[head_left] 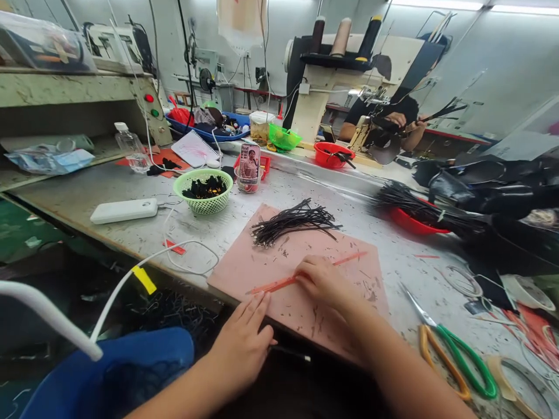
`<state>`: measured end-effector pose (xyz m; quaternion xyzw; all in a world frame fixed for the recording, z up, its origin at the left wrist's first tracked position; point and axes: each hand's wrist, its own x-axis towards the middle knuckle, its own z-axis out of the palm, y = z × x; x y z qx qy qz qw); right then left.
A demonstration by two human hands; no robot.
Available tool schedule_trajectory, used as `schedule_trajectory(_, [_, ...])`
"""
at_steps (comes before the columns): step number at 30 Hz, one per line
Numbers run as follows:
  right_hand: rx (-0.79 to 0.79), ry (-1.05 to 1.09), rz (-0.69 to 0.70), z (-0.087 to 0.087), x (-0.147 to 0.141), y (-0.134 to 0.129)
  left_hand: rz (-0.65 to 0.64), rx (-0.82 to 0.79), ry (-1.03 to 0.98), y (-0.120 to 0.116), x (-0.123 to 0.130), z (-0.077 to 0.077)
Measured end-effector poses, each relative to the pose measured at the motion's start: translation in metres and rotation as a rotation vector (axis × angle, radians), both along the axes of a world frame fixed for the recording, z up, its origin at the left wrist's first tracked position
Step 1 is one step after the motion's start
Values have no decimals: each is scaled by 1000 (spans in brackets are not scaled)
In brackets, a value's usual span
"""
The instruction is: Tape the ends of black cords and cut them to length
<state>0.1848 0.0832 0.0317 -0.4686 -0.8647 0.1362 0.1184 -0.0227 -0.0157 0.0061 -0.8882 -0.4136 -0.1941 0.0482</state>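
Observation:
A thin, flat orange strip (275, 285) lies slantwise across a pink board (244, 256) on the work table. My right hand (321, 280) is closed over the strip's middle, its fingers curled down and fingertips partly hidden. At the strip's near left end, my left hand (245, 337) rests with its fingers stretched out flat on the board's edge, fingertips touching or just beside the strip. Beyond both hands, a bundle of thin black strips (294, 222) lies on the board. Dark scraps are scattered around it.
Scissors (454, 355) with green and orange handles lie at right, near a tape roll (519, 378). A green basket (204, 203), a phone (250, 166) and a white power bank (124, 210) stand behind. A red bowl (413, 221) holds black strips. Across the table, another person (393, 125) works at a sewing machine.

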Motion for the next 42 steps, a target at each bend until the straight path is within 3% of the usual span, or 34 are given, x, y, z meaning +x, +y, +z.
schedule_trajectory(5, [115,-57,-25,-6,5,-29,50,23,26,0,5,-13])
schedule_trajectory(9, [196,-140,20,-27,10,-54,36,48,75,-4,9,-15])
schedule_trajectory(14, [285,-128,15,-44,13,-59,-17,34,76,-7,14,-12])
schedule_trajectory(27, [327,-88,20,-41,11,-57,22,6,68,-4,14,-10])
schedule_trajectory(37, [158,-24,-37,-31,7,-47,73,7,-185,9,15,-21])
schedule_trajectory(42, [156,4,-47,-32,8,-44,50,-11,-138,16,13,-22])
